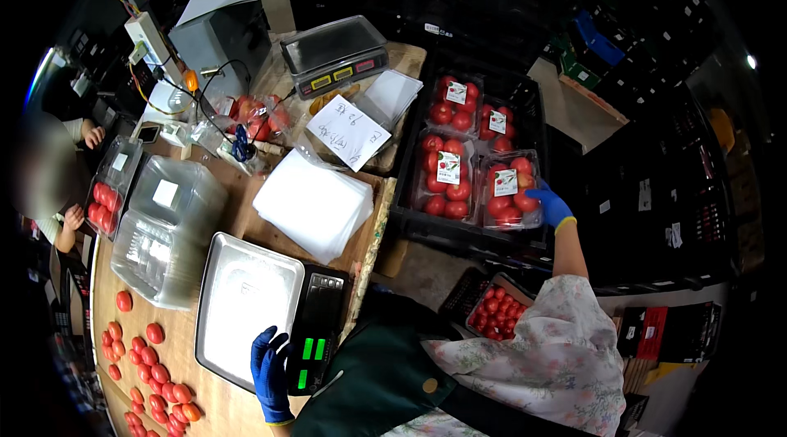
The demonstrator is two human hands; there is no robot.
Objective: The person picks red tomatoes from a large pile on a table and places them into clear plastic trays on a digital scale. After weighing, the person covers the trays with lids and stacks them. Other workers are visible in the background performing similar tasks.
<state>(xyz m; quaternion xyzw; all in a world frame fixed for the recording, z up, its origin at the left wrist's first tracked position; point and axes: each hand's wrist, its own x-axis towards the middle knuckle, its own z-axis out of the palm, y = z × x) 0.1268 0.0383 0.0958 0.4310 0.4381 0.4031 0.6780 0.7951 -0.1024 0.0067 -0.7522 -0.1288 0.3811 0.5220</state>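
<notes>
My right hand (553, 204), in a blue glove with a yellow cuff, grips the right side of a clear plastic pack of tomatoes (511, 213). The pack bears a printed label and sits in the front right of a black crate (408, 211). Several more labelled tomato packs (456, 104) lie beside and behind it. My left hand (270, 372), gloved alike, hovers at the near edge of a digital scale, its fingers curved apart around nothing. The scale has a bare metal pan (252, 302) and lit green displays (314, 349).
Loose tomatoes (157, 372) lie on the wooden table (212, 403). Stacked clear clamshells (161, 252), white sheets (313, 209) and a second scale (335, 52) stand beyond. A co-worker's hand (74, 217) touches a tomato pack (106, 206) at left. A tomato-filled crate (499, 311) stands below me.
</notes>
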